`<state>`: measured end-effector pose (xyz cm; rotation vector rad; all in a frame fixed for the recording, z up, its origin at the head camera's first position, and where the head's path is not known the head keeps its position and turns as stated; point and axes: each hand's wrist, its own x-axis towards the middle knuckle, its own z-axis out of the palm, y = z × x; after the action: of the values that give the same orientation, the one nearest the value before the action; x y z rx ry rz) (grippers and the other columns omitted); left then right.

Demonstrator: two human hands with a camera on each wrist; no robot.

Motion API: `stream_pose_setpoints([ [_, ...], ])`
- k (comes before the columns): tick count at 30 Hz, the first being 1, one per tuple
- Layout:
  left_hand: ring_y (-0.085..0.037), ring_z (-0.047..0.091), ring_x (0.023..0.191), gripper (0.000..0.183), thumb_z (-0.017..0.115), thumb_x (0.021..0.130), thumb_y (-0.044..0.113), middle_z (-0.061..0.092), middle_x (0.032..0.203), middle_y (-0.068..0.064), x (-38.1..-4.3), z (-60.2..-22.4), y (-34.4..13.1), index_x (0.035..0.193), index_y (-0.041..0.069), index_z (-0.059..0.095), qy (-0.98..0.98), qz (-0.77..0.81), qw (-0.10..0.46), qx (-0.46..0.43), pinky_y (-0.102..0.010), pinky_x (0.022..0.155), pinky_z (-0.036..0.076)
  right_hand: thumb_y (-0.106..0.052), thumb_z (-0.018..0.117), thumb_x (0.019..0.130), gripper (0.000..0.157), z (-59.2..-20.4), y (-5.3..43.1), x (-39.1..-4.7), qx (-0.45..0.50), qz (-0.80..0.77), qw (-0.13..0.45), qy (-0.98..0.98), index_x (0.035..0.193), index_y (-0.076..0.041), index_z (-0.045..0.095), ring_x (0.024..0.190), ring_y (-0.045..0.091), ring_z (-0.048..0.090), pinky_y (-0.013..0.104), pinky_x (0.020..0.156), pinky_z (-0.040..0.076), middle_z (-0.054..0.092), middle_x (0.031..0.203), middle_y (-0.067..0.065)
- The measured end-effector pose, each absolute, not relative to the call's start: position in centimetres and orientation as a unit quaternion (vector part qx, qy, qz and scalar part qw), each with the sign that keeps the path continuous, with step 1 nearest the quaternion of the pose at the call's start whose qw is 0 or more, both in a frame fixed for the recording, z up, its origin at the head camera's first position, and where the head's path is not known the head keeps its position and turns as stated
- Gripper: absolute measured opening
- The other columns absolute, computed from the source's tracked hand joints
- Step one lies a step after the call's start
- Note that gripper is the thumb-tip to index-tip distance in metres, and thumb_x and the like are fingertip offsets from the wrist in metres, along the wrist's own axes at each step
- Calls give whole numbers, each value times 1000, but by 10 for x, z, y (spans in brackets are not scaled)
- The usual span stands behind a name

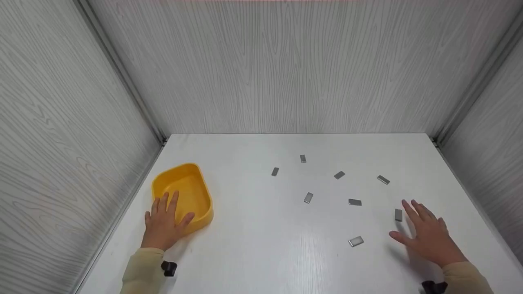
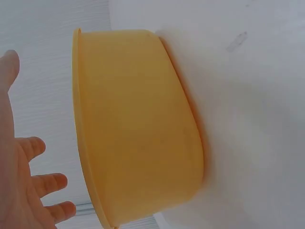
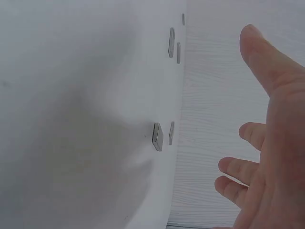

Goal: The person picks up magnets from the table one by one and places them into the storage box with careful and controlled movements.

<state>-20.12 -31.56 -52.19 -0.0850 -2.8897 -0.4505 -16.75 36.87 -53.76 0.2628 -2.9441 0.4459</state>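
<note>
The fingers of the left hand (image 1: pixel 161 228) are spread apart and hold nothing; they hang over the near left part of a yellow, round-cornered plastic tub (image 1: pixel 192 185), and the left wrist view shows the visible fingertips above its rim. The fingers of the right hand (image 1: pixel 431 237) are also spread, thumb well out from the rest, with nothing in them; the hand is raised, its shadow falling below. Nearest its fingertips lies a small, flat, grey metallic-looking rectangle (image 1: pixel 398 215), and a shinier silver-grey rectangle (image 1: pixel 356 241) lies to the left of the thumb.

Six similar grey rectangles (image 1: pixel 355 202) are scattered farther off, well apart from one another, between the tub and the right side. In the right wrist view several look foreshortened, so I cannot match each one with certainty.

Both wrists wear beige sleeves (image 1: pixel 143 269). Everything rests on a smooth white table (image 1: pixel 253 249), with a pale grey wood-grained back panel (image 1: pixel 286 65) behind.
</note>
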Motion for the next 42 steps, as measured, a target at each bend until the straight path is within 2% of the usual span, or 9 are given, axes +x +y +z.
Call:
stream_pose_setpoints([
  [6,-51,18,136,84,43,94,62,22,151,-28,-204,-520,-328,152,6,21,-978,-177,111,-1,-76,99,15,-58,66,83,94,-529,347,-178,118,183,86,-972,152,-11,24,130,49,30,78,91,20,31,146,29],
  [12,-52,20,133,82,34,98,60,19,149,-33,-208,-514,-346,151,-1,18,-975,-196,100,39,-72,102,17,-60,62,84,89,-516,303,-196,162,210,83,-961,151,-11,28,131,46,34,67,99,30,35,147,23],
  [19,-55,22,132,84,24,99,61,17,148,-37,-219,-512,-359,151,-4,10,-966,-235,68,85,-68,104,20,-67,53,85,88,-496,242,-210,195,235,34,-951,152,-15,28,134,36,36,56,104,34,38,148,14],
  [24,-54,21,133,85,18,99,60,17,147,-38,-224,-517,-371,150,-7,6,-958,-261,30,116,-65,106,19,-68,52,86,85,-491,204,-217,203,260,6,-944,152,-19,30,134,34,38,55,104,36,40,147,13],
  [30,-53,18,135,86,14,98,61,15,148,-39,-228,-520,-384,149,-8,1,-946,-289,-14,147,-63,108,16,-61,53,89,76,-494,154,-231,227,285,-20,-931,148,-15,38,128,24,48,46,105,38,49,142,5],
  [35,-53,20,135,86,13,99,59,17,147,-39,-235,-523,-389,148,-10,0,-939,-316,-32,133,-61,109,19,-53,54,93,68,-496,108,-245,269,284,-56,-919,145,-11,42,120,23,54,44,102,41,57,132,8],
  [42,-51,25,133,87,11,98,60,25,145,-38,-246,-521,-395,148,-10,-2,-924,-343,-55,161,-60,108,22,-48,53,95,61,-499,41,-264,268,288,-112,-912,144,-14,43,116,20,56,39,99,43,61,127,8],
])
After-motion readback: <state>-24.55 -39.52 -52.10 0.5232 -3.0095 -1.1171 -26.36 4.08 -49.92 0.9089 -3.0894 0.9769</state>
